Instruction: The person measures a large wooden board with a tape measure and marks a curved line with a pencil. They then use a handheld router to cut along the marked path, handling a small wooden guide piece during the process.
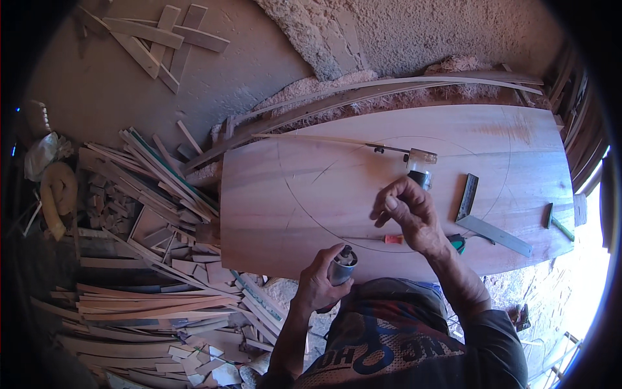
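My left hand (317, 282) is wrapped round a silver cylindrical power tool body (341, 267), which looks like a trim router motor, its dark collet end upward. Over the wooden panel (259, 194), my right hand (408, 211) is raised with fingers curled toward the thumb; what they hold, if anything, I cannot make out. Just beyond it lies a clear router base (422, 157) with a dark ring, joined to a thin wooden strip (311, 137). A large oval line is drawn on the panel. Beside my right wrist lie a red-handled screwdriver (393, 239) and a green-and-black tape measure (457, 244).
A metal square (495, 235) and a small green-handled hammer (560, 223) rest on the panel's right side. Offcuts and long strips (155, 305) are piled at left. Long curved strips (389, 84) and shavings line the far edge. More boards (162, 45) lie at far left.
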A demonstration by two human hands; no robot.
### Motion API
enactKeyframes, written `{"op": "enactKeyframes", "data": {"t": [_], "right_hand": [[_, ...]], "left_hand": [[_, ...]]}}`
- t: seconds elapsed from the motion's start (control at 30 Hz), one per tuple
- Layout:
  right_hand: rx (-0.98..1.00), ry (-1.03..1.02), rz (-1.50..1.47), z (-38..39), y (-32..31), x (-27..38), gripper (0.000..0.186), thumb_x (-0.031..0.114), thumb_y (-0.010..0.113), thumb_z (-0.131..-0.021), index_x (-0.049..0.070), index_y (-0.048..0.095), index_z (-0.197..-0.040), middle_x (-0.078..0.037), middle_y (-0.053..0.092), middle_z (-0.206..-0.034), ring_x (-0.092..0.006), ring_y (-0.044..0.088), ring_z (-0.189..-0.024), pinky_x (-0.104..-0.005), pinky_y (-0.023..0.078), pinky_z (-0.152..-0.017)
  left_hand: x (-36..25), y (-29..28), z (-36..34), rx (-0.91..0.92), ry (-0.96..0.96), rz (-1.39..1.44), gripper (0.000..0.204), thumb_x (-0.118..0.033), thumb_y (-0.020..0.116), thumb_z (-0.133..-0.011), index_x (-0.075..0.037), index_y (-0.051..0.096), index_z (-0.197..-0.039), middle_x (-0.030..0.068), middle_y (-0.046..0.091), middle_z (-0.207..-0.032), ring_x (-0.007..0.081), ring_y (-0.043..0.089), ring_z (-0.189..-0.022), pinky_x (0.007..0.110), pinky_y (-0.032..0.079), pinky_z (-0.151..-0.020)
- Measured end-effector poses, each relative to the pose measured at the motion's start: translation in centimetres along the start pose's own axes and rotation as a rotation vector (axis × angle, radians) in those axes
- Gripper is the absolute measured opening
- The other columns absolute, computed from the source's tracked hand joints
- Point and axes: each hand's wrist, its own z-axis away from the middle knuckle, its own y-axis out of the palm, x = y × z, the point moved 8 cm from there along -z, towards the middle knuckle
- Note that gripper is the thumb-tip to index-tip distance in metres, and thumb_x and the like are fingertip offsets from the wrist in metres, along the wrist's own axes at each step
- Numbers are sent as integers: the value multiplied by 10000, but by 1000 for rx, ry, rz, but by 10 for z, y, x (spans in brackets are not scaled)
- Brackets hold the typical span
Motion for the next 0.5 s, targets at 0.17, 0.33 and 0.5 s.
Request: {"op": "enactKeyframes", "data": {"t": [0.17,0.33,0.5], "right_hand": [[-24,239,-318,13,4,-43,140,184,590,-970,52,555,-1002,-101,662,-926,-163,669,-814,-283,557,-659],[14,259,-334,27,12,-60,148,145,605,-958,51,568,-1066,-81,670,-919,-151,669,-804,-275,556,-661],[17,264,-379,33,9,-57,184,124,588,-965,63,536,-1131,-82,663,-925,-146,659,-792,-279,550,-672]], "left_hand": [[35,2,-19,-40,-82,-278,833,-198,772,-732,-132,314,-1424,184,533,-1242,386,584,-1105,454,499,-895],[91,9,-43,18,-180,-411,803,-189,742,-731,-133,337,-1423,182,551,-1205,365,586,-1091,442,491,-894],[132,16,-56,32,-205,-458,790,-169,715,-736,-149,327,-1424,189,538,-1224,387,582,-1083,459,488,-892]]}}
